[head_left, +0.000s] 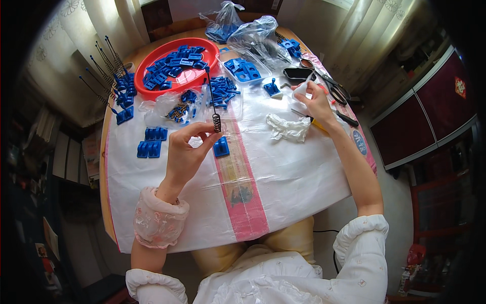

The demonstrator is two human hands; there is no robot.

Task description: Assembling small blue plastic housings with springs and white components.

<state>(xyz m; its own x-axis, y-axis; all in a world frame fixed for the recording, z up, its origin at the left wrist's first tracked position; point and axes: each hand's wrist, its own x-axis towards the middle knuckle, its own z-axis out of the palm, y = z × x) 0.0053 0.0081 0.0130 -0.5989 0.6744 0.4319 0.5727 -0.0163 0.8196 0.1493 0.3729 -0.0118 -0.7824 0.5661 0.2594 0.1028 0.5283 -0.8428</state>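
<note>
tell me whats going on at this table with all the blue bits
A person sits at a round table covered with a white plastic sheet. Their left hand pinches a thin black rod with a coiled spring end, held upright. Their right hand reaches toward a small white piece near a crumpled white cloth. A small blue plastic block lies near the spring, and a red round tray holds more blue parts.

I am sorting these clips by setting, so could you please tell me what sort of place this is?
Probably a home room used for piecework assembly: a round table under a plastic sheet, curtains behind it, a red tray of small blue plastic parts, and a cabinet to the right.
</note>
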